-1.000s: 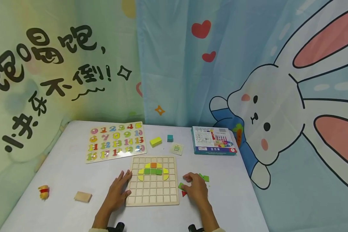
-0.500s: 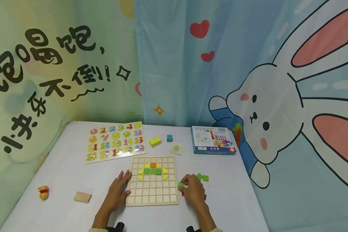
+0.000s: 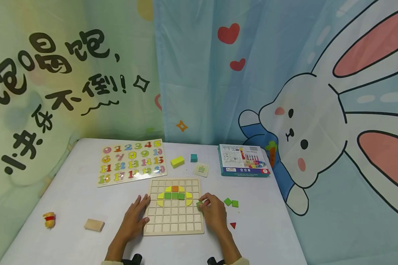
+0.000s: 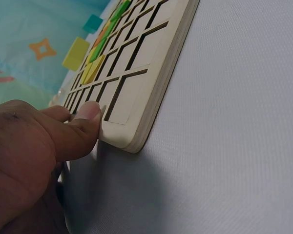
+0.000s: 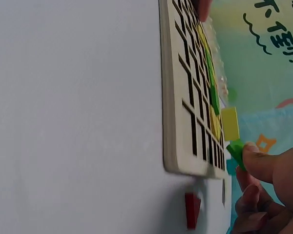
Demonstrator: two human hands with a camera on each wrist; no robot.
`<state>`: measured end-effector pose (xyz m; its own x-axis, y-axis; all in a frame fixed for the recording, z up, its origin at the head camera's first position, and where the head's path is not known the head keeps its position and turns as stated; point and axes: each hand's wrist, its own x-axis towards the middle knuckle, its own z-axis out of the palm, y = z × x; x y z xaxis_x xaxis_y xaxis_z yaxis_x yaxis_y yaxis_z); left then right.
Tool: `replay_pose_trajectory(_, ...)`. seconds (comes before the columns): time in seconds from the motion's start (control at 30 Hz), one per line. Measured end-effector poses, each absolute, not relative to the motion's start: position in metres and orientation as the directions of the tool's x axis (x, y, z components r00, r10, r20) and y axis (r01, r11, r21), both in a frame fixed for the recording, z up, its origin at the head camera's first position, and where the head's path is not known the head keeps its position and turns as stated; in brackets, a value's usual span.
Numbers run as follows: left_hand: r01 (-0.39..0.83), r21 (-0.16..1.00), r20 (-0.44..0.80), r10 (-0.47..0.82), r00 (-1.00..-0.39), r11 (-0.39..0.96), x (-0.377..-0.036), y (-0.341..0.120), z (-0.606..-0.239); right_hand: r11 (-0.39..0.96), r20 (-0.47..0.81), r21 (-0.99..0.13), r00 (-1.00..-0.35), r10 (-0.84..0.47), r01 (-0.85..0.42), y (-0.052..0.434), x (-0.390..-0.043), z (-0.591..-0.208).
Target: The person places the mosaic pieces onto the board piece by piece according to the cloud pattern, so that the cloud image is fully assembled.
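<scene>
My right hand (image 3: 215,213) pinches a green square tile (image 5: 236,152) between thumb and finger at the right edge of the wooden grid board (image 3: 174,225). Whether the tile touches the board cannot be told. My left hand (image 3: 132,220) lies along the board's left edge, fingers extended, with its thumb (image 4: 89,111) on the near left part of the rim. On the upper part of the board, green squares (image 3: 171,196), an orange square (image 3: 175,188) and several yellow curved pieces (image 3: 160,202) form an arch.
Two green tiles (image 3: 231,202) and a red triangle (image 3: 233,225) lie to the right. Another red piece (image 5: 192,210) sits beside the board. Behind are a number board (image 3: 132,162), yellow block (image 3: 177,162), teal cube (image 3: 194,158), pattern card (image 3: 201,169) and box (image 3: 243,162); left, a wooden block (image 3: 94,225) and bear figure (image 3: 49,220).
My right hand has taken up a green tile from the table beside the board and carried it up and left to the board's right edge. The left hand stays put.
</scene>
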<state>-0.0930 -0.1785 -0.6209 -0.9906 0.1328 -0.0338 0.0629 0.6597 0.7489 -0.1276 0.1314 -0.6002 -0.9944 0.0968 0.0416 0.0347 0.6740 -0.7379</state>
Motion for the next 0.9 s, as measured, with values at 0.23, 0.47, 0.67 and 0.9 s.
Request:
replay_pose_trajectory(0.23,0.057,0.754,-0.036,0.127,-0.991,0.655,-0.092,-0.178,-0.622,0.641,0.059,-0.767,-0.998,0.032,-0.025,0.1,-0.138,-0.601)
replay_pose_trajectory(0.47,0.058,0.749,-0.037,0.129,-0.991,0.66,-0.093,-0.177,-0.625,0.695,0.074,-0.718,-0.997,0.021,-0.038,0.078,-0.148,-0.61)
replay_pose_trajectory(0.67,0.071,0.75,-0.01,0.119,-0.993,0.658,-0.094,-0.177,-0.624,0.721,0.074,-0.692,-0.997,0.031,-0.029,0.07,-0.153,-0.608)
replay_pose_trajectory(0.9,0.071,0.749,-0.012,0.12,-0.993,0.659,-0.093,-0.177,-0.624,0.767,0.066,-0.642,-0.996,0.052,-0.003,0.071,-0.152,-0.602)
